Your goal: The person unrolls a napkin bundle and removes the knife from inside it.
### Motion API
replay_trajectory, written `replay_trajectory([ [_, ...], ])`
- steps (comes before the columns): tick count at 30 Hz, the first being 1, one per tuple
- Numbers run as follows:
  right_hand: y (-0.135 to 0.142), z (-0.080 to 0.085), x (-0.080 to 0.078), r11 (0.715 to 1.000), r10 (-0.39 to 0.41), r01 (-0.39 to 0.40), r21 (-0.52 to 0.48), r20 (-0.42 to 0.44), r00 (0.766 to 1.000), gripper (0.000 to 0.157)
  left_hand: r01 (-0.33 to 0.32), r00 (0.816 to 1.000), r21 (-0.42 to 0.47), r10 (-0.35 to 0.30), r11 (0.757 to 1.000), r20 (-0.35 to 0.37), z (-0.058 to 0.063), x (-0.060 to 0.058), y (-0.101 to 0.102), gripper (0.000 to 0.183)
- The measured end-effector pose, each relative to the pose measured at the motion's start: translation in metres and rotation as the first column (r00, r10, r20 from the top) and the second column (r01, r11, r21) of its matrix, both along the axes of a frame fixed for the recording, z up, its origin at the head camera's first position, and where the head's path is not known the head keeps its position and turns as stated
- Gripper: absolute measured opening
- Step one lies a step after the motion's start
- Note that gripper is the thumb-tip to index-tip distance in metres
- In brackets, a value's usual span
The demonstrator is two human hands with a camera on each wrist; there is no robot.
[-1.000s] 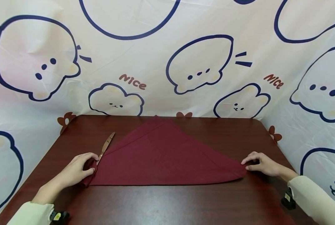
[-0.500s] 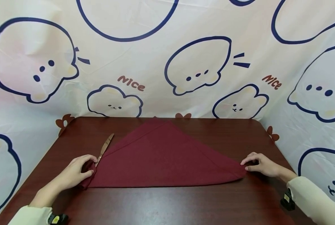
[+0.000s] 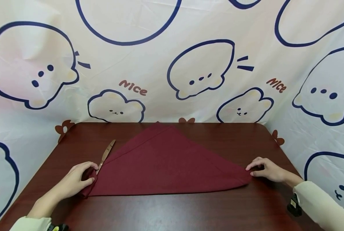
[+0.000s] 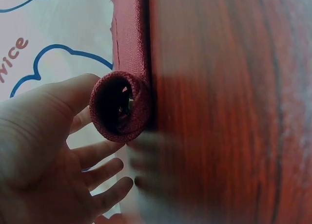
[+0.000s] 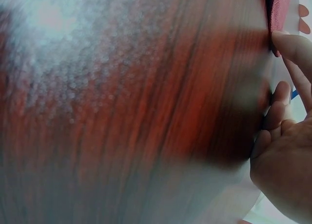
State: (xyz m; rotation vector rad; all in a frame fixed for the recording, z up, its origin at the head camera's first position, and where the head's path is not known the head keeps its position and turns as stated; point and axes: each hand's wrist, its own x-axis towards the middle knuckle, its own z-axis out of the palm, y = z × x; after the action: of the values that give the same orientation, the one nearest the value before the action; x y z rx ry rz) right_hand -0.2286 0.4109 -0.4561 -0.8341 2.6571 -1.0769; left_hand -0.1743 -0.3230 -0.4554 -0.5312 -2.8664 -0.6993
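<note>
A dark red cloth napkin (image 3: pixel 166 163), folded into a triangle, lies flat with its tip at the table's far edge. My left hand (image 3: pixel 75 181) grips its left end, which is rolled; the left wrist view shows the round, hollow end of the roll (image 4: pixel 97 114) between thumb and fingers. A gold-coloured table knife (image 3: pixel 107 152) lies aslant by the napkin's left edge. Its blade points away, and its lower end is hidden at the roll. At the napkin's right corner my right hand (image 3: pixel 268 170) pinches the edge between thumb and forefinger.
The dark brown wooden table (image 3: pixel 172 213) reaches back to a pale curtain (image 3: pixel 154 64) printed with cartoon figures. Curtain also hangs along both sides. A dark wrist camera (image 3: pixel 294 205) sits at my right sleeve.
The head view has shifted slightly, so the scene sits a little lower and further left. Both hands, the napkin and the knife keep about the same places relative to each other.
</note>
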Motion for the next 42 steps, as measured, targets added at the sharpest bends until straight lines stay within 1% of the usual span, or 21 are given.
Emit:
replay_trajectory([
  [8, 0.000, -0.001, 0.001, 1.000, -0.012, 0.012, -0.003, 0.031, 0.999, 0.014, 0.014, 0.999, 0.001, -0.014, 1.000, -0.051, -0.003, 0.001, 0.000, 0.033],
  [14, -0.001, -0.001, 0.002, 1.000, -0.007, 0.007, -0.017, 0.024, 1.000, 0.014, 0.015, 0.998, -0.001, -0.015, 1.000, -0.064, -0.004, 0.002, 0.001, 0.031],
  [19, -0.002, -0.001, 0.002, 1.000, -0.018, 0.018, -0.008, 0.022, 1.000, 0.014, 0.021, 0.997, -0.003, -0.021, 1.000, -0.077, -0.002, 0.005, 0.005, 0.030],
  [20, -0.002, 0.000, 0.002, 1.000, -0.020, 0.020, -0.007, 0.022, 1.000, 0.014, 0.021, 0.997, -0.005, -0.021, 1.000, -0.071, -0.001, 0.005, 0.006, 0.030],
  [21, -0.002, -0.001, 0.003, 1.000, -0.022, 0.022, -0.007, 0.022, 1.000, 0.014, 0.017, 0.999, -0.001, -0.017, 1.000, -0.048, -0.001, 0.007, 0.007, 0.031],
  [24, -0.002, -0.001, 0.003, 1.000, -0.021, 0.021, -0.009, 0.026, 0.999, 0.014, -0.004, 0.999, 0.004, 0.004, 1.000, 0.054, 0.000, 0.010, 0.009, 0.034],
  [27, -0.001, -0.002, 0.003, 1.000, -0.016, 0.017, -0.010, 0.035, 0.999, 0.014, -0.042, 0.987, -0.012, 0.043, 0.999, 0.153, 0.001, 0.013, 0.011, 0.037],
  [29, -0.001, -0.002, 0.003, 1.000, -0.012, 0.012, -0.006, 0.037, 0.999, 0.014, -0.053, 0.982, -0.029, 0.057, 0.998, 0.178, 0.002, 0.013, 0.011, 0.037],
  [34, -0.001, -0.002, 0.002, 1.000, -0.013, 0.013, -0.002, 0.036, 0.999, 0.014, -0.049, 0.982, -0.031, 0.054, 0.998, 0.180, 0.003, 0.013, 0.012, 0.033],
  [38, -0.001, -0.001, 0.002, 1.000, -0.017, 0.017, -0.005, 0.041, 0.999, 0.013, -0.037, 0.987, -0.022, 0.040, 0.999, 0.157, 0.002, 0.013, 0.010, 0.029],
  [42, -0.002, 0.000, 0.002, 1.000, -0.016, 0.016, -0.007, 0.024, 1.000, 0.014, -0.034, 0.990, -0.016, 0.036, 0.999, 0.134, 0.002, 0.013, 0.009, 0.028],
])
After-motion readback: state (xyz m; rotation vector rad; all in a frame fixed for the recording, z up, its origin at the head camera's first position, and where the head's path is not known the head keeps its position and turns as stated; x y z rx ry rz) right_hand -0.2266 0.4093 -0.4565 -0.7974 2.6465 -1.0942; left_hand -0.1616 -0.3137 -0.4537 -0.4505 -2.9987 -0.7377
